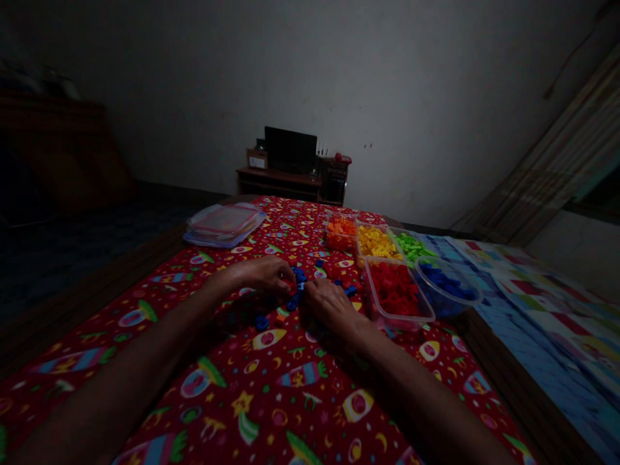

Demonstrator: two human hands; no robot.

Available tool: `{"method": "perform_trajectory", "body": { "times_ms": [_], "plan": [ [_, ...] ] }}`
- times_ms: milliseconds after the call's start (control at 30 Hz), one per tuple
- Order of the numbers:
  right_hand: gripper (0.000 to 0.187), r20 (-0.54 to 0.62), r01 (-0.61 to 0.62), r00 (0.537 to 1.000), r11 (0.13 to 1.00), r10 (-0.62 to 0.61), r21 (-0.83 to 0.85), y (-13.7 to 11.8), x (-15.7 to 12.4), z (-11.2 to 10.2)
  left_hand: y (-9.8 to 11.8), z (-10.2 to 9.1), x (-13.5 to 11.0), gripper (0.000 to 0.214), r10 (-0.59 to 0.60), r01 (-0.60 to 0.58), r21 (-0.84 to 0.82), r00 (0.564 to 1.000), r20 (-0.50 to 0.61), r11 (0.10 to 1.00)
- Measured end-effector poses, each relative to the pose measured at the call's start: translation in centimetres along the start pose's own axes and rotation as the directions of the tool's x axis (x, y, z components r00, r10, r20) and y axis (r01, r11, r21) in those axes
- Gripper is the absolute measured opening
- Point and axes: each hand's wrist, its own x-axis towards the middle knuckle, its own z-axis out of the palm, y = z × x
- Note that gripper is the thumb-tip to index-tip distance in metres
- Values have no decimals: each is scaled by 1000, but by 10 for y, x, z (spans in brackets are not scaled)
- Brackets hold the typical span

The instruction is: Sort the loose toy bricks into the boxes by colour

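Small blue plastic toy building pieces (299, 275) form a cluster between my two hands on the red patterned cloth. My left hand (269, 275) reaches in from the left, its fingers curled at the cluster; whatever they pinch is too dark to make out. From the other side my right hand (330, 301) has its fingertips pressed together on a blue piece (301, 287). One loose blue piece (261, 322) lies in front of my left hand. Beyond my right hand are a few red and blue pieces (349, 290), partly hidden by it.
Clear containers hold sorted pieces: red (404, 321), blue (472, 294), yellow (359, 253), orange (334, 243) and green (417, 240). Stacked lids (223, 223) lie at the far left of the table. A bed (527, 310) adjoins the right edge; a monitor (290, 150) stands beyond the table.
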Motion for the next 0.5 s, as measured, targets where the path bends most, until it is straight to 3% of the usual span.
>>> {"method": "perform_trajectory", "body": {
  "times_ms": [133, 233, 333, 433, 500],
  "plan": [
    [20, 4, -79, 997, 988, 79, 135, 3, 10, -3, -11, -6, -2, 30, -27, 42, -275, 998, 59, 961],
    [20, -72, -151, 981, 935, 183, 320, 12, 22, -4, -13, -5, -3, 36, -35, 58, -426, 997, 63, 903],
    [32, -134, -177, 944, 805, 302, 567, 20, 30, -1, -7, -3, -3, 39, -46, 64, -508, 998, 48, 859],
    [36, -74, -191, 931, 650, 358, 736, 25, 34, 6, 4, 2, -2, 42, -66, 50, -550, 998, -10, 834],
    [38, -33, -203, 931, 592, 362, 780, 25, 35, 10, 12, 6, -1, 42, -80, 45, -568, 996, -37, 822]
  ]
}}
